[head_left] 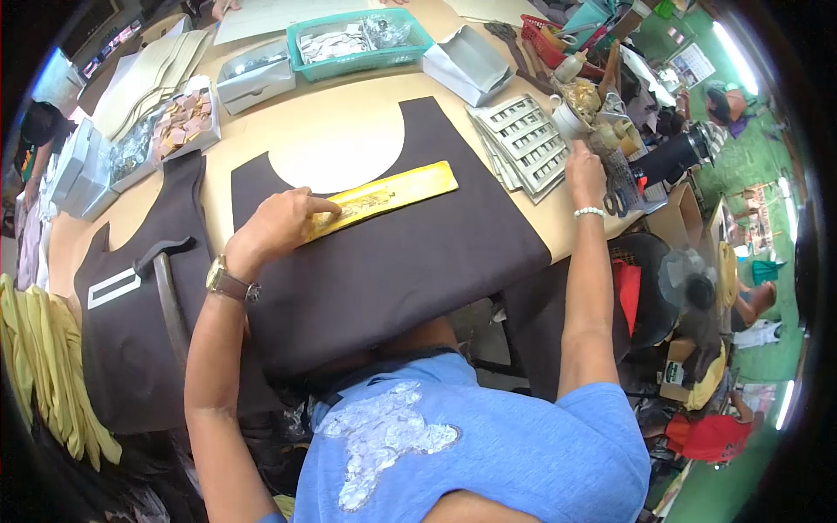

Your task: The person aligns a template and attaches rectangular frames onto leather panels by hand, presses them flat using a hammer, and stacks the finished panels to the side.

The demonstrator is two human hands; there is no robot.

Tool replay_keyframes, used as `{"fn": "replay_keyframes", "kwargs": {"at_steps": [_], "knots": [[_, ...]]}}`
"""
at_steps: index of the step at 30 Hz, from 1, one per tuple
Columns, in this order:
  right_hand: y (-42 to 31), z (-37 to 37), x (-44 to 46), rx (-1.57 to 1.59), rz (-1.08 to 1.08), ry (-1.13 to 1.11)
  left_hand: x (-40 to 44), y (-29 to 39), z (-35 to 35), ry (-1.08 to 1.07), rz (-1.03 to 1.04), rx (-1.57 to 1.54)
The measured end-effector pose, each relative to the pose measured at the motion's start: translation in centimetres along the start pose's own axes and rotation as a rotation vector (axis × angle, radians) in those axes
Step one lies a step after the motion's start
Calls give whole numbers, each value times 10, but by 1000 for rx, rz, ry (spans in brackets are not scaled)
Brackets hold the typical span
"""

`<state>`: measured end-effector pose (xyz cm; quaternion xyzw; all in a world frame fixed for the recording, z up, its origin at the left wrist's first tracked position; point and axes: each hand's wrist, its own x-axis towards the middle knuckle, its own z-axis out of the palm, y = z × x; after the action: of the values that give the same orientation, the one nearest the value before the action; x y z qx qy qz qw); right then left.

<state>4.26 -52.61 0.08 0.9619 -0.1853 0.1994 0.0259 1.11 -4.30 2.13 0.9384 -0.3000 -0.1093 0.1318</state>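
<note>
Fingers of the left hand (283, 222) lay bent on the yellow strip (405, 189), over dark fabric (392, 253) overhanging the bench (240, 144); the right hand (584, 174) neared the cup (568, 118). Neither grip was clear. Bare benchtop separated fabric from teal basket (357, 67).

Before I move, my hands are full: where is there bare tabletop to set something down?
Bare table shows between the boxed pink pieces and dark cloth, and narrowly between that cloth and the slotted sheets. Around the right hand, it's crowded.
</note>
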Motion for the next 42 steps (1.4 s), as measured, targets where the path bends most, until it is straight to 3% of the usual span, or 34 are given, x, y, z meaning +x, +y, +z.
{"fn": "replay_keyframes", "kwargs": {"at_steps": [15,23,27,30,37,42], "knots": [[-25,-57,21,181,-127,543,0,-10,6,36,-51,-152],[-47,-96,26,447,-173,789,-1,-12,7,27,-54,-215],[-54,-98,30,449,-168,657,-1,-12,7,33,-46,-222],[-57,-93,20,204,-218,538,-1,-16,11,80,-20,-233],[-42,-54,-14,161,-444,143,-1,-13,7,22,-58,-223],[-50,-39,0,346,-260,64,-2,-11,6,26,-64,-203]]}}
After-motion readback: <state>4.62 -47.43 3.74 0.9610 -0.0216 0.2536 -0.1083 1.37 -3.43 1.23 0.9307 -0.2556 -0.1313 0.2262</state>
